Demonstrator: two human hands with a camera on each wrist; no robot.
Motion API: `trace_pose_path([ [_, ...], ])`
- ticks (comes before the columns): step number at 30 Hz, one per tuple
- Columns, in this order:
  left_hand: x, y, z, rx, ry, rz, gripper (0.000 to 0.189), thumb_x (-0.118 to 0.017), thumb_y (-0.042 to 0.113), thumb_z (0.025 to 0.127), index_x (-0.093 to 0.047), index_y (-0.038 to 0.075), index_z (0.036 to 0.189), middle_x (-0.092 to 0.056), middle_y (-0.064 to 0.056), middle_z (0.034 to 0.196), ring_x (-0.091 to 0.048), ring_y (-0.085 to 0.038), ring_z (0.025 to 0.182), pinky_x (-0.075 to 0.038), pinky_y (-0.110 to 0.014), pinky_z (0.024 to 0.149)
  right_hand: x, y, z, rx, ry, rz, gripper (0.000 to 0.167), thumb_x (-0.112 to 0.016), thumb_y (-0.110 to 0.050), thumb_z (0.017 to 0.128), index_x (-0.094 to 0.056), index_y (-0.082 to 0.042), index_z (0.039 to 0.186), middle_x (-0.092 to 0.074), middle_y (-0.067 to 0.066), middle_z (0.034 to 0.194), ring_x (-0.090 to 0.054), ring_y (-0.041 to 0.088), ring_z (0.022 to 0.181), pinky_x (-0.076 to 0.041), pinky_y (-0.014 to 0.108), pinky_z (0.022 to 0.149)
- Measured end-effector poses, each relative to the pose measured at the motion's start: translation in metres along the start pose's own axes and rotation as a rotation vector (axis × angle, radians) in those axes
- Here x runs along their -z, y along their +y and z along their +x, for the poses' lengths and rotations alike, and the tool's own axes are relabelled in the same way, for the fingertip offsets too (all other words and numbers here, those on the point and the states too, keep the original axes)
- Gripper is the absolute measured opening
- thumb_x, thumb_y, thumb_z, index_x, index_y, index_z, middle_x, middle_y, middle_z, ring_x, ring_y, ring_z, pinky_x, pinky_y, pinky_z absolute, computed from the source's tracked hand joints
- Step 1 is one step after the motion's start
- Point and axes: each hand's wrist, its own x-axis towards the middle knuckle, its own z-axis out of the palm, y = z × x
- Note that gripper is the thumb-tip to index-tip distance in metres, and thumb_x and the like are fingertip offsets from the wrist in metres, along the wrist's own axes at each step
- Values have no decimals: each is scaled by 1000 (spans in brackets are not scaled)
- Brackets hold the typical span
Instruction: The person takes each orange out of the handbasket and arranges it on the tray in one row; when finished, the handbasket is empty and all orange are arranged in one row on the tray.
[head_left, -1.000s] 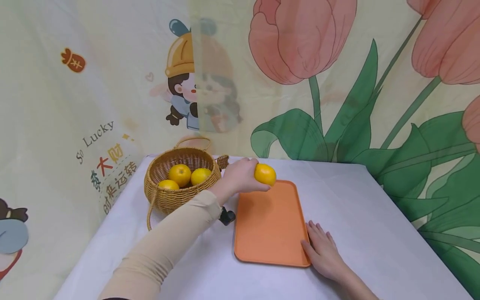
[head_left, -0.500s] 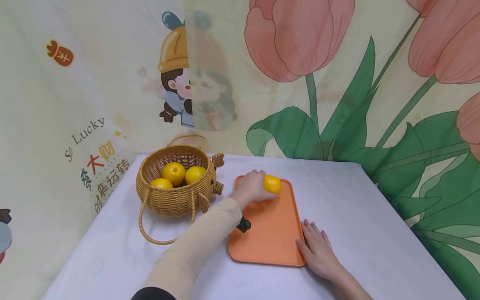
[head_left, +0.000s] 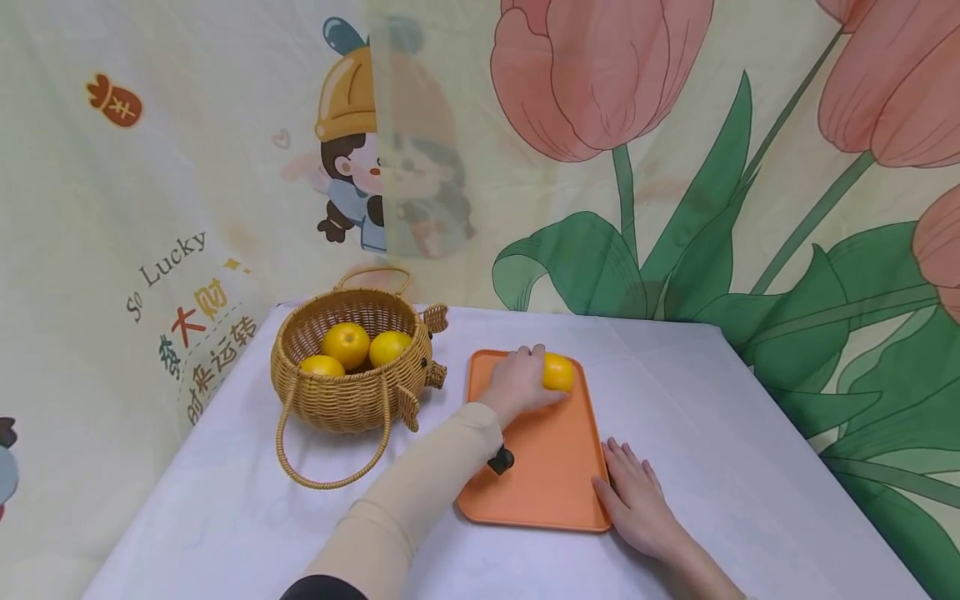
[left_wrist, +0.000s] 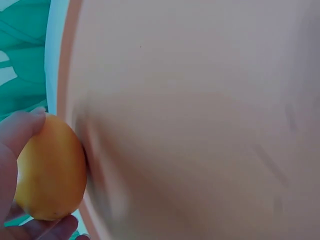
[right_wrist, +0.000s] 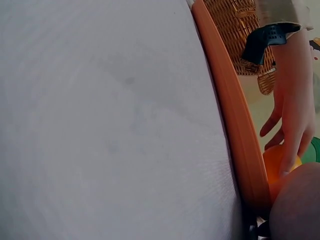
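**Above the orange tray (head_left: 547, 487), toward one o'clock: clamped round a yellow fruit (head_left: 559, 372)**

From the seven o'clock side, reaching across and gripping the fruit with the left hand (head_left: 523, 382). Clamped on it from the nine o'clock side, with thumb and fingertips across from each other in the left wrist view. Probably held that way to suit the arm's line of approach, leaving the three o'clock side uncovered. Inside the rim, judging by the right wrist view; cannot tell whether touching the tray's surface or just above it.

At four o'clock, resting the right hand (head_left: 637, 504) along the tray's edge, thumb at the rim, fingers extended, grip apart and holding nothing. Perhaps placed there to steady the tray.

At ten o'clock from the tray, counting three more yellow fruits (head_left: 346, 345) in the wicker basket (head_left: 341, 408), upright on the white-covered bench (head_left: 720, 450). Likely kept together by its deep, round wall. Hanging toward six o'clock, one front handle (head_left: 318, 486); arching at twelve, one back handle (head_left: 375, 268); both away from the basket's mouth, perhaps for easy access.
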Motion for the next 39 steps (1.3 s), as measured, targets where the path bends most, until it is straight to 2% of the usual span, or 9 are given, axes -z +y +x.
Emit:
trace_pose_path([
  [6,0,4,-1,18,12,-20,81,-73,64,86,-49,11,143,-59,-5,111,-55,-18,92,-50,-37,78,-1,-1,0,2,3,1,62,-49,-29,109,-32,9,155,-27,27,162,-14,47,151,-1,68,115],
  [12,5,1,-7,8,5,-53,78,-73,61,88,-49,9,141,-58,-5,108,-55,-18,91,-50,-37,80,-1,0,-1,22,20,10,61,-50,-28,109,-33,10,154,-29,27,161,-15,48,151,-2,68,115],
  [23,8,-2,-10,25,-19,-50,80,-72,59,89,-46,9,146,-59,-7,115,-59,-19,93,-52,-39,81,-1,1,-2,33,37,-1,61,-50,-28,109,-34,10,153,-30,28,160,-17,48,150,-4,69,114],
  [31,11,-4,-10,7,-5,-77,75,-73,56,89,-48,9,141,-58,-5,108,-57,-18,88,-51,-37,77,-2,2,-2,49,54,1,60,-50,-27,108,-35,11,153,-31,29,159,-18,49,150,-5,69,114],
  [39,19,-9,-13,-10,-6,-58,80,-72,57,90,-45,7,146,-59,-10,116,-60,-21,91,-52,-38,81,-1,1,-3,43,53,0,61,-50,-28,109,-34,10,153,-30,28,160,-18,48,150,-5,69,114],
])
